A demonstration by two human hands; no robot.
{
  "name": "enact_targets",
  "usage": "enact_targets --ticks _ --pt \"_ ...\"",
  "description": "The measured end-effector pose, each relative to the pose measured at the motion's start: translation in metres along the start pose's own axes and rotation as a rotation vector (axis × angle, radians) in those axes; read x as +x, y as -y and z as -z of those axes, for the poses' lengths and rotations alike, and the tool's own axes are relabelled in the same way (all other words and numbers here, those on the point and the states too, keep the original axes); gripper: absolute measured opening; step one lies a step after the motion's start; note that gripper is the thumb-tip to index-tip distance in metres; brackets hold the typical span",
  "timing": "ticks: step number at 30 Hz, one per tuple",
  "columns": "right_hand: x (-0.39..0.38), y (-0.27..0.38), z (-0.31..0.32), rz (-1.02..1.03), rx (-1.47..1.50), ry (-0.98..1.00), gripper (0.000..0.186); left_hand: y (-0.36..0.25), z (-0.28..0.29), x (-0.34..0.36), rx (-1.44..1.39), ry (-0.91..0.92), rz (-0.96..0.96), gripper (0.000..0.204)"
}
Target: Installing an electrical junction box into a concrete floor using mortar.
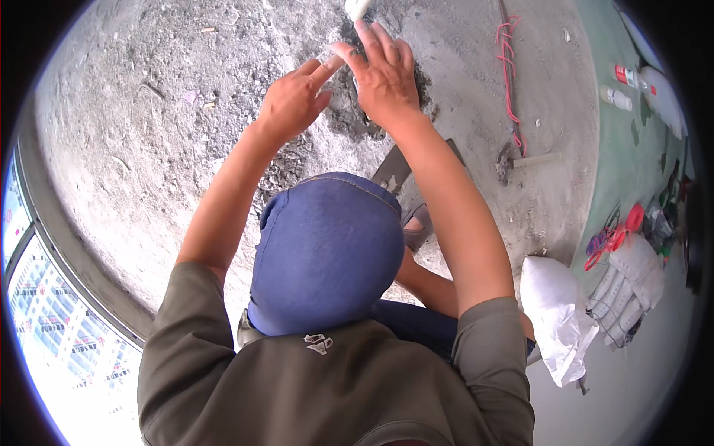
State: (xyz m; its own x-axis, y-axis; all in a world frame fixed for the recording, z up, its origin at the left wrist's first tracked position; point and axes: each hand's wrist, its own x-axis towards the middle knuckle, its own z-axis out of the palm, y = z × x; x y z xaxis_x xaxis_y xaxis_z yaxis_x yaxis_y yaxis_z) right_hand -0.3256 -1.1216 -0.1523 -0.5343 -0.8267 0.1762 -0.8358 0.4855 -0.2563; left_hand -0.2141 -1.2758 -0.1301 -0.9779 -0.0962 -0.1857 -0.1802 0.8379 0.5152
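My left hand (pixel 296 100) reaches forward with its thumb apart from its index finger, whose whitened tip meets my right hand. My right hand (pixel 387 82) has its fingers stretched forward, their tips pale with dust. Both hands are over a dark wet patch of mortar (pixel 419 93) in the pale rubble floor. A white object (pixel 356 9) lies just beyond my right fingertips; I cannot make out what it is. Whatever lies under my fingers is hidden. A dark flat board (pixel 394 163) lies below my right wrist.
A hammer (pixel 535 158) and pink cord wound on a rod (pixel 509 74) lie to the right. A white sack (pixel 550 312), bottles (pixel 617 99), red coils and bags (pixel 634 275) stand along the green-coated right side. A large window (pixel 56 327) fills the left edge. My blue-clad knee (pixel 327 253) is below.
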Motion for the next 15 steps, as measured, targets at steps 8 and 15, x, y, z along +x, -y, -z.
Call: enact_targets --ticks 8,15 --pt "0.006 -0.021 0.022 -0.098 0.062 -0.048 0.058 0.011 0.008 -0.014 0.06 -0.114 0.012 0.089" --pt "-0.018 -0.084 0.045 -0.589 0.168 0.063 0.019 0.017 -0.019 -0.013 -0.252 -0.265 0.132 0.046"
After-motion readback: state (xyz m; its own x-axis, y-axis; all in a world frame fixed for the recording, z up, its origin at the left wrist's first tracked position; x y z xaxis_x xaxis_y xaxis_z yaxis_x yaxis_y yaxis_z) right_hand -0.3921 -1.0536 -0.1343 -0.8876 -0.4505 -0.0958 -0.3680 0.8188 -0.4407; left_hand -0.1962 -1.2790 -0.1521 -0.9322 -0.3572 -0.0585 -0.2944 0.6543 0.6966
